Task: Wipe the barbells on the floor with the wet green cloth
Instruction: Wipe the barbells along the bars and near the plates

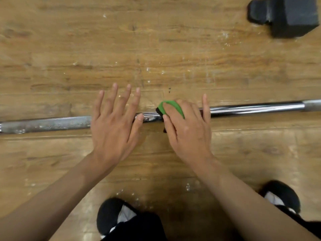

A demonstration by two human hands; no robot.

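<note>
the right hand [188, 126] is curled over the green cloth [172, 106] and presses it down on the bar [251, 108]. the thumb pinches the near side of the cloth, and the fingers wrap over the top. one finger sticks out straight, past the bar. a dark part shows under the green, at the left edge of the cloth.

the left hand [114, 122] is flat and spread wide, all fingers apart. it holds nothing. its palm is over the bar, just left of the cloth, and the thumb tip is on the bar. i cannot tell if the palm pushes down or just floats above it.

the bar lies across the wood floor [156, 40] from left to right. its left part looks dull and spotty, and its right part is shiny.

no words or labels can be read anywhere.

two black shoes [111, 214] are at the bottom. a dark block [286, 14] sits on the floor at the top right, well apart from the hands.
</note>
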